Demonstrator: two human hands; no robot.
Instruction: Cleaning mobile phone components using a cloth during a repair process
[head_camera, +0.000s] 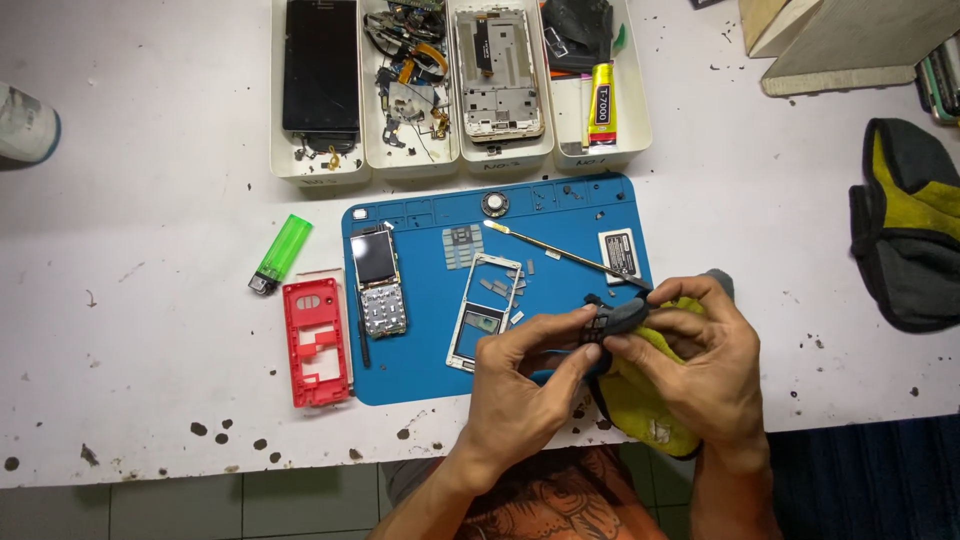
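White worktable (150, 340), blue mat (420, 360) — left hand (520, 390), right hand (700, 370) pinch dark part (612, 320).

A single head camera looks almost straight down from above onto a white table (150, 350), close enough that the blue mat (420, 350) fills the middle of the frame. The view faces away from the wearer: beyond the mat, at the top edge, a row of white trays (460, 160) is cut off, and nearer than the mat the table's front edge, floor tiles and the wearer's forearms enter from the bottom. No second view overlaps it.
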